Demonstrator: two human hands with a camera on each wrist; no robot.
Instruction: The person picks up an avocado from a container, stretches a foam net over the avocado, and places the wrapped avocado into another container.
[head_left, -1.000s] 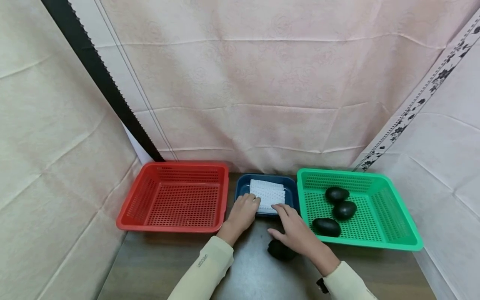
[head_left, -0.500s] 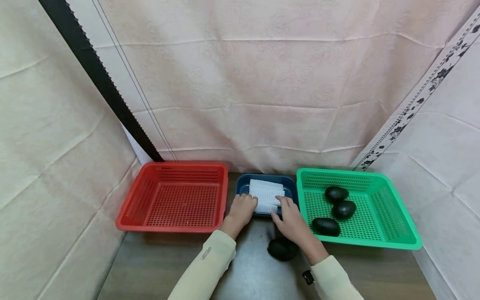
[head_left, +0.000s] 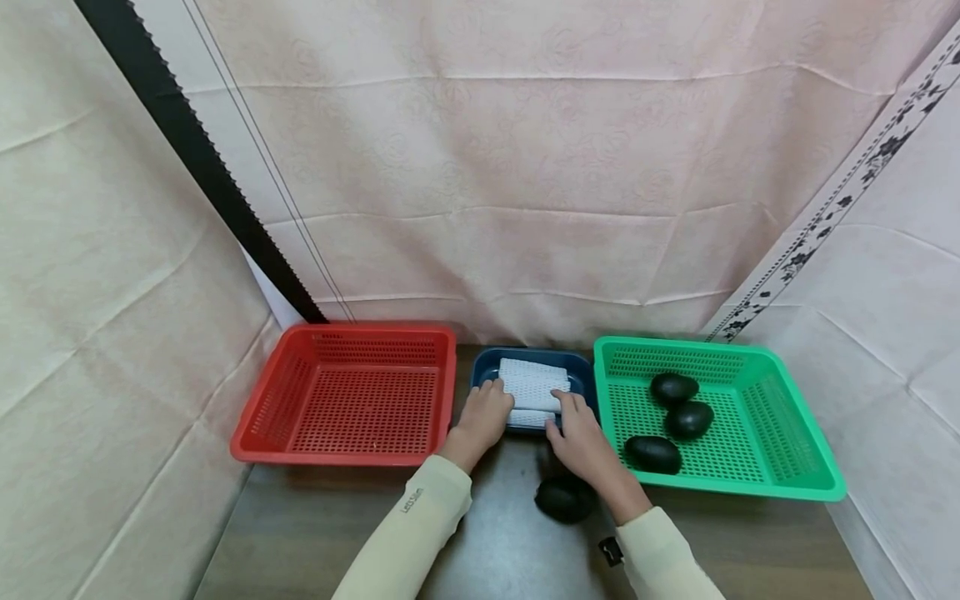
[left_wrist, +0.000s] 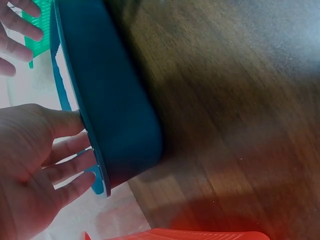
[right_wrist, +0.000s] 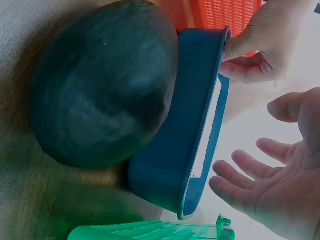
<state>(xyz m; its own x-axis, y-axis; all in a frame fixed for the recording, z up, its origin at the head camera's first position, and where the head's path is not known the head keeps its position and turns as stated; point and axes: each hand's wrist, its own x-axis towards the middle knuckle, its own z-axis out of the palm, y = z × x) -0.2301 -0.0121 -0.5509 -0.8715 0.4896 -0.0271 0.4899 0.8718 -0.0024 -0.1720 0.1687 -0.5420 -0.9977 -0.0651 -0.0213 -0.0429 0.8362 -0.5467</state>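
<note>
In the head view a small blue tray (head_left: 480, 367) holds white foam netting (head_left: 532, 382), an upper piece lying over another whose front strip shows below it. My left hand (head_left: 482, 418) pinches the netting's left edge over the tray's front rim; its fingertips are partly hidden by the rim in the left wrist view. My right hand (head_left: 581, 442) reaches to the netting's right edge, index fingertip right at it. The right wrist view shows that hand (right_wrist: 272, 175) with fingers spread and thumb apart. A dark avocado (head_left: 566, 498) lies on the table before the tray.
To the left stands a red perforated basket (head_left: 345, 458). On the right is a green basket (head_left: 795, 425) with three avocados (head_left: 688, 420) inside. Pale cloth (head_left: 480, 167) hangs behind the table (head_left: 495, 550), close at the baskets' backs.
The right hand has come in leftward to the netting, its forearm shifting left. The upper netting's front edge has moved back, showing the lower piece. The left hand has moved slightly.
</note>
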